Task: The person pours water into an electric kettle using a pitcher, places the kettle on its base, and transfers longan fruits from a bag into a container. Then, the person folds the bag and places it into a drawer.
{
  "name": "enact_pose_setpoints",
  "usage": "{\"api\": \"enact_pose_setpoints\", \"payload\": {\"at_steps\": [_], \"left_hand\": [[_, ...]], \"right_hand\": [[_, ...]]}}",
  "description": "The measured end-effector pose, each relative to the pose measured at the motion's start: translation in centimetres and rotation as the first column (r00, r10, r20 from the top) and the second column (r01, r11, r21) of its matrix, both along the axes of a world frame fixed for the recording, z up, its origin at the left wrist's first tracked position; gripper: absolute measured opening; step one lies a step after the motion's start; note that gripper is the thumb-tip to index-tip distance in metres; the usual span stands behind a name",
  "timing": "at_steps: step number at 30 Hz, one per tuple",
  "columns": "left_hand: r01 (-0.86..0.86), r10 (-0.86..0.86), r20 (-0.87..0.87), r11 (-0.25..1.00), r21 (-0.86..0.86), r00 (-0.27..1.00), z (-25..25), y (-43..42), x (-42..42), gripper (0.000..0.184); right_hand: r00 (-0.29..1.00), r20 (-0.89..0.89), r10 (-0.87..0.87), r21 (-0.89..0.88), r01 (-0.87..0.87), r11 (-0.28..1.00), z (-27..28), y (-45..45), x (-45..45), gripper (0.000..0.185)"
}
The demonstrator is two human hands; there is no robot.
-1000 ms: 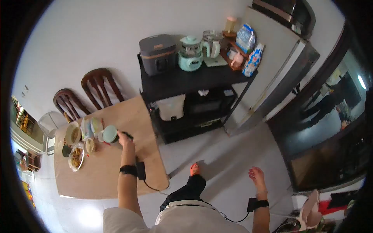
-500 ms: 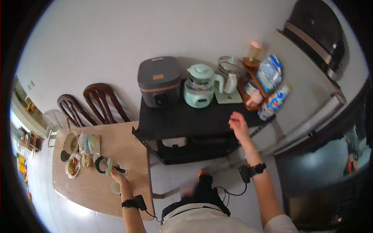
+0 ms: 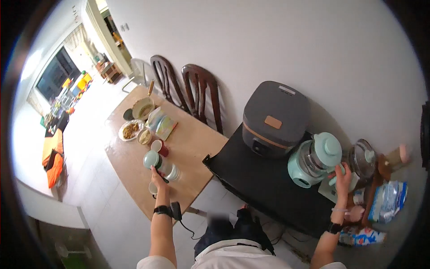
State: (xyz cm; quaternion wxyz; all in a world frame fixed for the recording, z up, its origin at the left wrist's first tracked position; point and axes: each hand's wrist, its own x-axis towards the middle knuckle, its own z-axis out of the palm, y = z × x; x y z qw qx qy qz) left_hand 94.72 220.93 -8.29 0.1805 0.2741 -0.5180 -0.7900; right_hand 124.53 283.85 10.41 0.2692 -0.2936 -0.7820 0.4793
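My left hand [image 3: 157, 178] is closed on the dark handle of a cup with a pale green lid [image 3: 153, 159], over the wooden table [image 3: 192, 150]. A clear glass [image 3: 171, 172] stands just right of it, a red cup [image 3: 160, 147] behind, and a white cup [image 3: 153, 188] in front. My right hand [image 3: 342, 175] has its fingers wrapped round the mint-green handle of a glass kettle [image 3: 313, 157], which is tilted over its mint-green base on the black shelf [image 3: 268, 197].
A grey rice cooker [image 3: 275, 119] stands left of the kettle. Right of it are a glass pot [image 3: 362, 158] and a blue-white bag [image 3: 389, 201]. A plate of food [image 3: 130, 130], a pan [image 3: 143, 108] and dark wooden chairs [image 3: 204, 89] are at the left.
The view has swung left. My right hand has risen from beside my body and taken hold of the kettle handle, and the kettle now leans. My left hand still holds the lidded cup.
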Motion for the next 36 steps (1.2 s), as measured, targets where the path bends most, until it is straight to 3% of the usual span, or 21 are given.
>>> {"api": "enact_pose_setpoints", "payload": {"at_steps": [2, 3, 5, 7, 9, 12, 14, 16, 17, 18, 20, 21, 22, 24, 25, 28, 29, 32, 33, 34, 36], "left_hand": [[-0.049, 0.052, 0.068, 0.998, -0.047, 0.996, 1.3, 0.4, -0.7, 0.036], [-0.06, 0.068, 0.064, 0.991, -0.119, 0.996, 2.5, 0.8, -0.7, 0.037], [-0.078, 0.091, 0.061, 0.979, -0.187, 0.994, 5.1, 0.9, -0.8, 0.038], [0.092, -0.078, 0.06, 0.948, -0.304, 0.995, 7.6, -0.9, -1.2, 0.039], [0.156, -0.133, 0.088, 0.929, -0.336, 0.987, 12.1, -2.2, -2.0, 0.043], [0.357, -0.285, 0.222, 0.826, -0.437, 0.932, 17.3, -5.8, -4.3, 0.05], [0.441, -0.269, 0.362, 0.69, -0.574, 0.892, 20.3, -6.8, -6.5, 0.052], [0.524, -0.281, 0.454, 0.602, -0.603, 0.845, 21.7, -7.5, -8.5, 0.053], [0.595, -0.277, 0.537, 0.515, -0.618, 0.797, 22.0, -7.8, -9.3, 0.053], [0.595, -0.285, 0.53, 0.51, -0.622, 0.799, 21.9, -7.9, -10.0, 0.053], [0.698, -0.211, 0.666, 0.257, -0.668, 0.715, 21.4, -7.5, -11.4, 0.053], [0.722, -0.211, 0.691, 0.221, -0.655, 0.692, 21.1, -7.1, -11.8, 0.048], [0.683, -0.34, 0.601, 0.225, -0.695, 0.723, 18.5, -8.4, -13.0, 0.045], [0.592, -0.306, 0.549, 0.061, -0.804, 0.778, 11.5, -12.5, -17.1, 0.055], [0.664, -0.243, 0.637, 0.038, -0.747, 0.731, 12.8, -11.6, -16.5, 0.057], [0.785, -0.096, 0.783, -0.013, -0.619, 0.615, 13.2, -10.3, -16.6, 0.061], [0.795, -0.091, 0.794, -0.034, -0.606, 0.601, 12.9, -10.4, -16.9, 0.062], [0.713, -0.143, 0.726, -0.137, -0.688, 0.673, 10.4, -11.4, -18.2, 0.062], [0.687, -0.129, 0.718, -0.217, -0.694, 0.684, 9.6, -11.8, -18.6, 0.062], [0.695, -0.128, 0.726, -0.218, -0.685, 0.675, 10.0, -11.5, -18.6, 0.062], [0.748, -0.068, 0.781, -0.247, -0.616, 0.62, 12.0, -10.0, -18.0, 0.061]], "right_hand": [[0.999, -0.03, -0.041, -0.232, 0.033, 0.972, -0.7, 0.7, 0.2, 0.039], [0.999, -0.018, -0.026, -0.235, 0.021, 0.972, -1.3, 0.8, 0.3, 0.039], [0.976, -0.125, -0.178, -0.335, 0.127, 0.934, -2.0, 0.7, 0.4, 0.046], [0.98, -0.11, -0.163, -0.321, 0.12, 0.939, -1.6, 0.9, 0.4, 0.049], [0.984, -0.09, -0.152, -0.314, 0.117, 0.942, -1.9, 1.0, 0.4, 0.052], [0.982, -0.116, -0.149, -0.25, 0.116, 0.961, -3.2, 1.5, 0.9, 0.041], [0.938, -0.31, -0.158, -0.37, 0.034, 0.928, -3.2, 1.4, 0.7, 0.036], [0.933, -0.278, -0.229, -0.39, 0.108, 0.915, -2.3, 0.8, -0.1, 0.038], [0.936, -0.26, -0.237, -0.388, 0.123, 0.914, -1.4, 0.1, -0.5, 0.036], [0.938, -0.243, -0.246, -0.386, 0.139, 0.912, -0.8, -0.5, -0.8, 0.035], [0.926, -0.245, -0.287, -0.385, 0.179, 0.906, -0.8, -0.3, -1.1, 0.034], [0.918, -0.236, -0.32, -0.385, 0.214, 0.898, -1.1, -0.1, -1.1, 0.034], [0.909, -0.245, -0.337, -0.392, 0.225, 0.892, -1.0, -0.4, -1.4, 0.034], [0.874, -0.238, -0.424, -0.351, 0.329, 0.876, -0.7, -0.8, -1.8, 0.036], [0.878, -0.241, -0.414, -0.281, 0.345, 0.896, -3.6, 2.2, -0.7, 0.041], [0.907, -0.148, -0.395, -0.276, 0.345, 0.897, -3.7, 2.7, 0.1, 0.049], [0.875, -0.223, -0.431, -0.14, 0.409, 0.902, -5.1, 3.7, 0.3, 0.054], [0.878, -0.18, -0.445, -0.11, 0.431, 0.895, -5.6, 4.6, 0.5, 0.059], [0.834, -0.275, -0.478, 0.013, 0.5, 0.866, -5.9, 3.9, 0.4, 0.056], [0.838, -0.264, -0.477, 0.018, 0.499, 0.866, -5.6, 4.1, 0.7, 0.056], [0.885, -0.153, -0.44, -0.267, 0.391, 0.881, -5.4, 4.9, 1.4, 0.047]]}}
